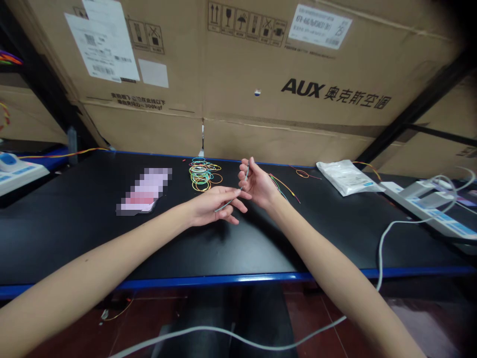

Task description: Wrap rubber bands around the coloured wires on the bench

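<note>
Both my hands meet above the middle of the black table (74, 223). My left hand (212, 206) pinches the lower end of a thin grey wire (238, 190) between thumb and fingers. My right hand (257, 185) grips the upper part of the same wire, fingers curled round it. Just behind the hands lies a heap of coloured wire loops (201, 175), yellow, green, blue and pink. A few loose coloured wires (285, 187) lie on the table to the right of my right wrist.
Large cardboard boxes (261, 74) stand along the table's back edge. A white plastic bag (348, 176) lies at the right, power strips (428, 206) beyond it. A grey cable (380, 258) hangs over the blue front edge. A blurred pink object (143, 191) lies left.
</note>
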A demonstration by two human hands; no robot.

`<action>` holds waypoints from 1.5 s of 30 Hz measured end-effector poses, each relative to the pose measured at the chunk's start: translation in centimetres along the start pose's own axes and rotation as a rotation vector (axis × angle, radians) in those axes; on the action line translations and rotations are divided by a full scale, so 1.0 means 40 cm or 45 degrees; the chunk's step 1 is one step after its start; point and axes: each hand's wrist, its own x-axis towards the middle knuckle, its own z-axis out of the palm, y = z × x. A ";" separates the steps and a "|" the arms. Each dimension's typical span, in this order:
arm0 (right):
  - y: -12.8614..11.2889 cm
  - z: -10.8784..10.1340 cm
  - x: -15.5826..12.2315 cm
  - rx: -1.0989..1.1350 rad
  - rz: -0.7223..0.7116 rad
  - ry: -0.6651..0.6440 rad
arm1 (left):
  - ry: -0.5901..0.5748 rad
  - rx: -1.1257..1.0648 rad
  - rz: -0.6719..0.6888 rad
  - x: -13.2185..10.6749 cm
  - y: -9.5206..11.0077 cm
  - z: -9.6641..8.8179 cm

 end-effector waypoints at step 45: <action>0.013 0.009 -0.009 -0.023 -0.054 -0.126 | 0.030 0.027 -0.056 0.017 -0.028 -0.017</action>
